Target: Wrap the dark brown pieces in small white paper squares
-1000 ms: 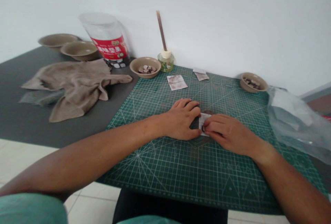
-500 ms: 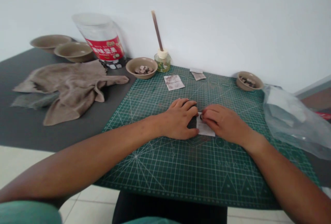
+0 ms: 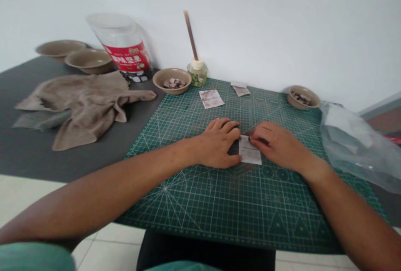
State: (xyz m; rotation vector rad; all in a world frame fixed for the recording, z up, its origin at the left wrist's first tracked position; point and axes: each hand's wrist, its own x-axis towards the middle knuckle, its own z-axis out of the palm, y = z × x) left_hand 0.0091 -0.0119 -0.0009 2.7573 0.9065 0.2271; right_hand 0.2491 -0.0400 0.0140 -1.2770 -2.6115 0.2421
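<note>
Biggest thing I've got on the head cam is the dark grey table, with a green cutting mat over much of it. A rumpled brown cloth lies left of the mat, a clear plastic bag sits on the right, and a red-labelled jar stands at the back. My hands are apart but close, one either side of a small white paper lying flat on the mat. The left hand is spread, thumb and fingertip at the paper's left edge. The right hand has its fingertips pinched on a small dark piece near the paper's top edge, mostly hidden from me.
</note>
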